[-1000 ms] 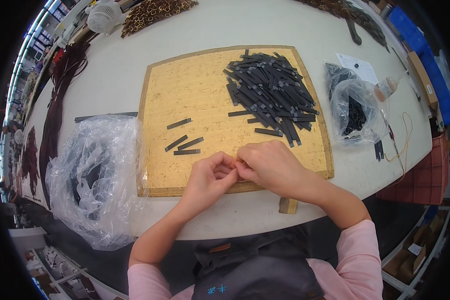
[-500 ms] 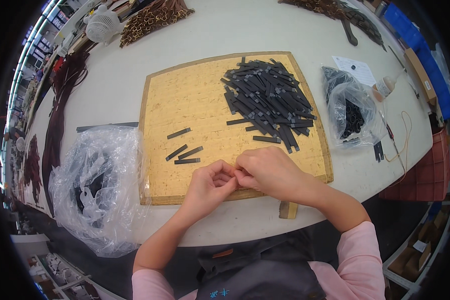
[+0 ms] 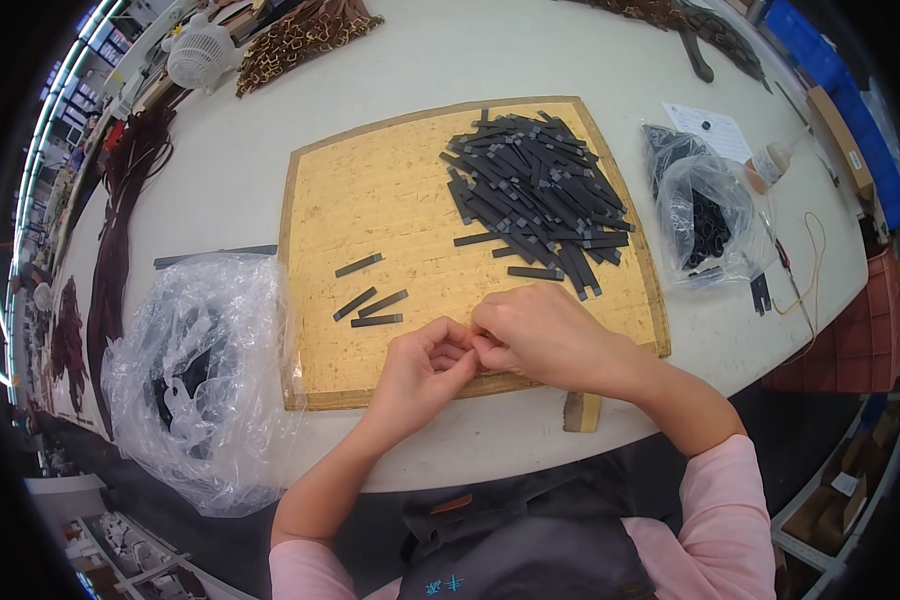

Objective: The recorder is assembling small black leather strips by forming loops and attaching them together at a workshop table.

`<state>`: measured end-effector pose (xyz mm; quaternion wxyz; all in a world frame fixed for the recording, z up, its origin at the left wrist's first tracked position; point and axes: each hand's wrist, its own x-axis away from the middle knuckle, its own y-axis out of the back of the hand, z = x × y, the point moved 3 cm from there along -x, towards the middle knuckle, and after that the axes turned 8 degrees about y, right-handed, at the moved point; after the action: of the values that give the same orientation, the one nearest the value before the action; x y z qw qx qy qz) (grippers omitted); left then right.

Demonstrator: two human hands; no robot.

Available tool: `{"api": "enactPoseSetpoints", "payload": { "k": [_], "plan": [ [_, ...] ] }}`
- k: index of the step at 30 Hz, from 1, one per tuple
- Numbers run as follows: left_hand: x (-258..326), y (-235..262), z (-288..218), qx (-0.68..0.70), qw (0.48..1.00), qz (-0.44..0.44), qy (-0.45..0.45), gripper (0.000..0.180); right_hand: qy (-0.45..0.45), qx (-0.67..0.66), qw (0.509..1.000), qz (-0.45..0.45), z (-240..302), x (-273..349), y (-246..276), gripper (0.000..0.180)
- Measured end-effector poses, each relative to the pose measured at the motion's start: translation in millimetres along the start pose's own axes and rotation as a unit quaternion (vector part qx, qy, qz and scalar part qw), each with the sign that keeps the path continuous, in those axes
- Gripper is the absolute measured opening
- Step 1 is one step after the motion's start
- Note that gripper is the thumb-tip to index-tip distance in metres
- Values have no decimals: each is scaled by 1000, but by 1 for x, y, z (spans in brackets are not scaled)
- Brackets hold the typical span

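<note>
Over the near edge of a yellow board (image 3: 370,200), my left hand (image 3: 428,368) and my right hand (image 3: 540,335) meet with fingertips pinched together. Whatever sits between the fingers is hidden by them. Beyond my right hand lies a single dark strip (image 3: 535,272) with a grey end. A large heap of the same black strips (image 3: 540,190) covers the board's far right. Left of my hands, several loose strips (image 3: 377,321) rest apart from the heap.
A clear plastic bag (image 3: 205,370) with dark contents stands left of the board. At right are an open bag of black rings (image 3: 708,225), a small bottle (image 3: 770,165) and a paper sheet (image 3: 715,130). A white fan (image 3: 200,55) and hanging straps (image 3: 305,40) lie far left.
My hands stay pinched together in nearly the same place. The whole view has shifted slightly; the strips on the board lie as before.
</note>
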<state>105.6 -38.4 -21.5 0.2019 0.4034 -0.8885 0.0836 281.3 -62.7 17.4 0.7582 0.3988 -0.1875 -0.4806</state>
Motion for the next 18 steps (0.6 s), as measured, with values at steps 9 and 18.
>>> {"api": "enactPoseSetpoints", "payload": {
  "k": [9, 18],
  "plan": [
    [-1, 2, 0, -4, 1000, -7, -6, 10, 9, 20, 1000, 0, 1, -4, 1, 16],
    [0, 2, -3, 14, 1000, 8, 18, 10, 10, 0, 1000, -7, -3, -4, 2, 17]
  ]
}}
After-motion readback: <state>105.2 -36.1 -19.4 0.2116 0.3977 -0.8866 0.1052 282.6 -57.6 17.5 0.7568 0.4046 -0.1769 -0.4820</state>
